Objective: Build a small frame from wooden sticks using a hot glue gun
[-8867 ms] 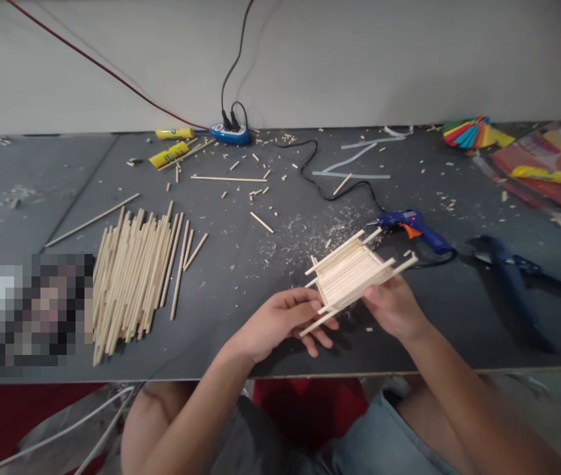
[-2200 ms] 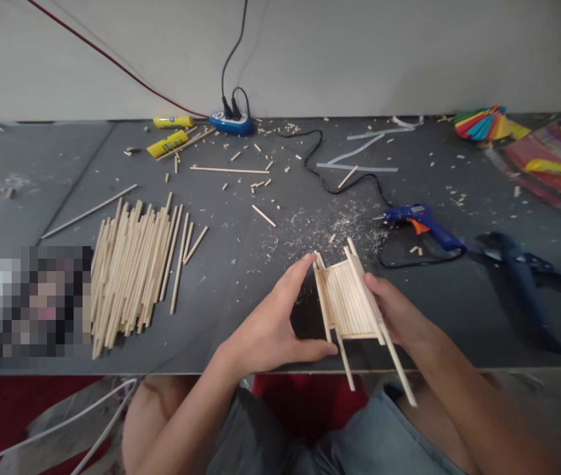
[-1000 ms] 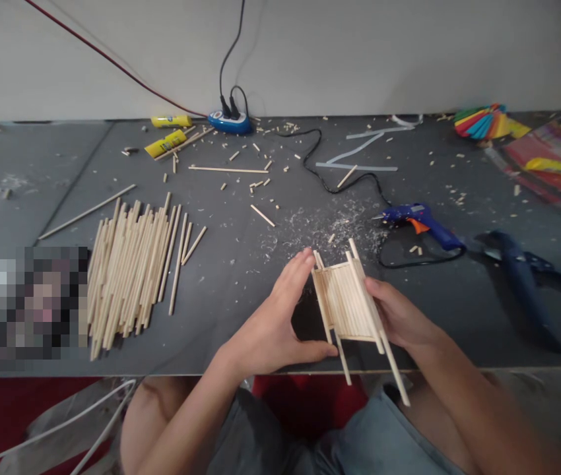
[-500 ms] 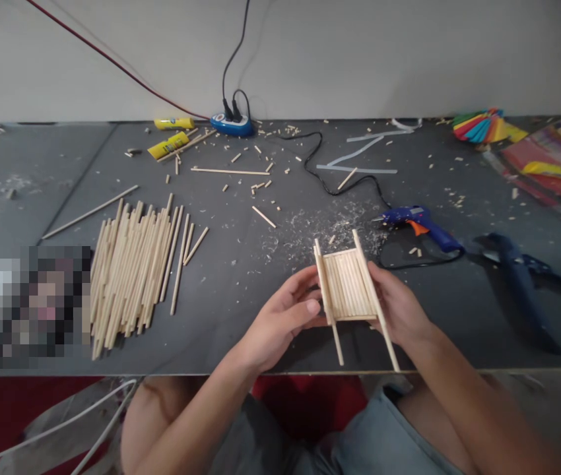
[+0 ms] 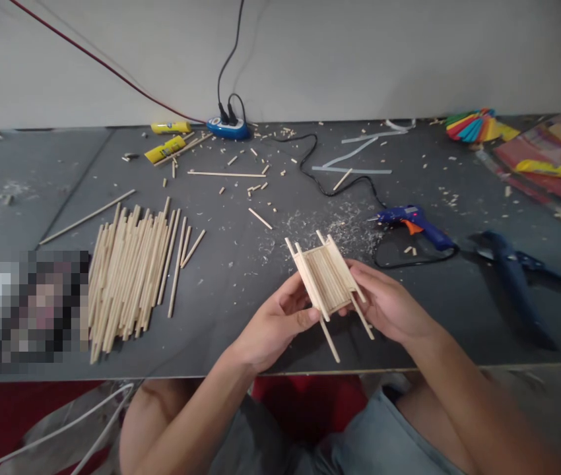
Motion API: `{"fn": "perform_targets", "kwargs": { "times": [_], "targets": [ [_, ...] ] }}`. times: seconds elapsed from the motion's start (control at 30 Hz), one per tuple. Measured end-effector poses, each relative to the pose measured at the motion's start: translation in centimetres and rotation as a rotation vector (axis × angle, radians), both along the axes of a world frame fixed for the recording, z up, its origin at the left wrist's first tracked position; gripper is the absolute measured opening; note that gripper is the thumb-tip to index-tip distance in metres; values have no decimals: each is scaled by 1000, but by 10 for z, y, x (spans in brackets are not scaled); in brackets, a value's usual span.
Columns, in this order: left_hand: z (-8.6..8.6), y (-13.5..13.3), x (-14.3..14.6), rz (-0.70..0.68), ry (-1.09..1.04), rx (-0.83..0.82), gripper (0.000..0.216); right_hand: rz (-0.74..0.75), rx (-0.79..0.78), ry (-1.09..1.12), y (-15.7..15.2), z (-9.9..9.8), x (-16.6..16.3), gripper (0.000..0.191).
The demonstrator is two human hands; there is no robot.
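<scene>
A small frame made of wooden sticks (image 5: 329, 277) is held between my two hands, above the table's near edge. Its panel is a row of sticks side by side, with longer sticks jutting out at both ends. My left hand (image 5: 280, 323) grips its left side, thumb on the near left corner. My right hand (image 5: 384, 300) is closed on the right side, its fingers partly behind the frame. Beyond my right hand lies a blue hot glue gun (image 5: 412, 221) with an orange trigger, its nozzle pointing left.
A pile of wooden sticks (image 5: 129, 277) lies on the left. Dark-handled cutters (image 5: 513, 284) rest at the right. Farther back are a blue power strip (image 5: 228, 127), yellow tubes (image 5: 165, 150), clear glue sticks (image 5: 352, 169) and coloured sticks (image 5: 473, 126). Offcuts and glue shreds litter the dark table (image 5: 221, 277).
The stick frame has turned and tilted between my hands, so both raised sides now show. It has shifted slightly left. My right hand has moved left with it.
</scene>
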State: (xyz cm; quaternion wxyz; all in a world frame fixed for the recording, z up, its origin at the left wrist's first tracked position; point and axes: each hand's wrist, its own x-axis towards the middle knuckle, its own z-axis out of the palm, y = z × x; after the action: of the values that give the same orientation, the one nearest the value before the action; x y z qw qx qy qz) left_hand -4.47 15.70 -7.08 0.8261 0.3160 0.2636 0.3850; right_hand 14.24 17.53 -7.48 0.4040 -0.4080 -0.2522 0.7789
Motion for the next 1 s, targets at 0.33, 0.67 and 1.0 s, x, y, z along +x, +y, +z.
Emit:
{"fn": "perform_targets", "kwargs": {
  "times": [0.33, 0.67, 1.0],
  "targets": [
    [-4, -3, 0, -27, -91, -75, 51, 34, 76, 112, 1, 3, -5, 26],
    [-5, -2, 0, -17, -129, -96, 59, -32, 152, 58, 12, 4, -11, 29],
    [-8, 2, -4, -99, -160, -55, 62, 90, 394, -210, 21, 17, 5, 30]
  ]
}}
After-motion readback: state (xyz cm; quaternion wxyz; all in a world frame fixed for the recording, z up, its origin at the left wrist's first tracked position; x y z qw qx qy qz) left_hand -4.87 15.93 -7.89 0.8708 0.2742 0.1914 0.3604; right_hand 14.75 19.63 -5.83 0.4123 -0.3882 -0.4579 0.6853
